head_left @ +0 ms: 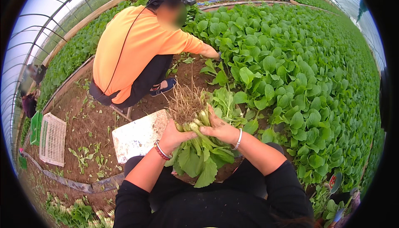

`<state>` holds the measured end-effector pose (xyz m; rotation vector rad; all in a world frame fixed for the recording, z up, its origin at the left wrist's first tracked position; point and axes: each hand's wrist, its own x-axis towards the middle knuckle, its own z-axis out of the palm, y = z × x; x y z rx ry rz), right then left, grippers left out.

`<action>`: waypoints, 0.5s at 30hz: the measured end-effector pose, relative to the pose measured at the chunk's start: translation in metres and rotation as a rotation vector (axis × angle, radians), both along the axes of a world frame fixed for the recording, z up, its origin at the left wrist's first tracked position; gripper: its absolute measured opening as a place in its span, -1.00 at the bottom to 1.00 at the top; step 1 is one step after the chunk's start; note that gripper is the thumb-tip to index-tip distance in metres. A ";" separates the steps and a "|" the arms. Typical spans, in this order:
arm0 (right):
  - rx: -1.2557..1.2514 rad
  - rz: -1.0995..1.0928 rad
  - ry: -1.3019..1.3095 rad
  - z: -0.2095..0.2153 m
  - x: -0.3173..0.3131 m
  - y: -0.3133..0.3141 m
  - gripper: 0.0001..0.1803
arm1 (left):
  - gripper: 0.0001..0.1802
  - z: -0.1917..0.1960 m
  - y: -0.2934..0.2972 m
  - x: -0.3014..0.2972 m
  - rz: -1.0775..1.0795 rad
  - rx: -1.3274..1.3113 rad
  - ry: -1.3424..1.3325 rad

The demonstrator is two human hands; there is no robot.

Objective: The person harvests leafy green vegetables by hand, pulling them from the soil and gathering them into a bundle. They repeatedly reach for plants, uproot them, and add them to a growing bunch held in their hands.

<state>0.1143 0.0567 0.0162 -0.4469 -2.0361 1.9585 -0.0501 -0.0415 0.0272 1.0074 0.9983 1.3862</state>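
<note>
Between both hands I hold a bunch of leafy greens (195, 155), its roots (185, 103) up and away from me and its leaves hanging down toward my lap. My left hand (175, 135) is closed round the pale stems from the left, thumb on top. From the right, my right hand (222, 129) grips the same stems, its thumb near the left one. Dry soil clings to the tangled roots. Just beyond the bunch, a few pulled greens (224, 103) lie at the edge of the growing bed.
A white board or box (139, 134) lies left of my hands. Ahead, a co-worker in an orange top (129, 49) squats, reaching into the dense greens (282, 74) on the right. White (53, 138) and green crates (36, 128) stand far left. Harvested bunches (75, 213) lie lower left.
</note>
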 end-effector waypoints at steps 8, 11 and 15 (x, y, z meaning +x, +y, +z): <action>-0.081 -0.095 0.083 0.006 -0.008 -0.010 0.29 | -0.32 -0.004 0.005 0.010 0.202 -0.015 0.048; -0.180 -0.231 0.012 -0.003 -0.010 -0.009 0.28 | -0.36 -0.003 0.002 0.015 0.286 -0.027 0.085; -0.479 -0.078 0.171 -0.004 -0.012 -0.002 0.26 | -0.36 -0.003 -0.006 0.010 0.214 -0.086 0.069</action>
